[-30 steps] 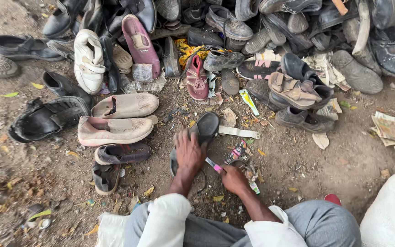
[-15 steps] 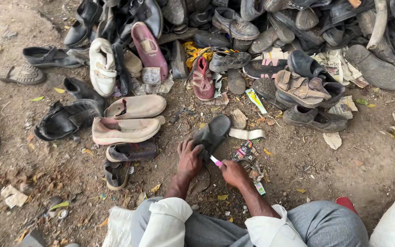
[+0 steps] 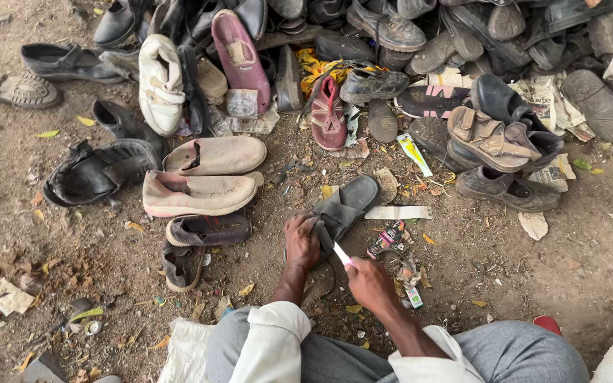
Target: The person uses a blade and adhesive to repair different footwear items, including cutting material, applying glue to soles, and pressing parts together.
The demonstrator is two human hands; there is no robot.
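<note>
Here, left hand (image 3: 301,242) pins the dark sandal (image 3: 342,207); right hand (image 3: 369,282) grips a small tool (image 3: 342,254), whose tip could slip toward the pinning fingers.

Dark slip-on sandal (image 3: 342,209), worn, dusty, lying on bare dirt, toe toward the shoe heap, strap end pressed down. Small pale blade (image 3: 341,253) with pink handle, tilted, tip just beside the sandal's near end.

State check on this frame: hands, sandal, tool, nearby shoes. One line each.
Left hand: pressing down on the dark grey strapped sandal.
Dark grey strapped sandal: flat on dirt, strap gripped.
Right hand: closed around the small white-tipped tool.
Two beige slip-on shoes: lying side by side, untouched.
</note>
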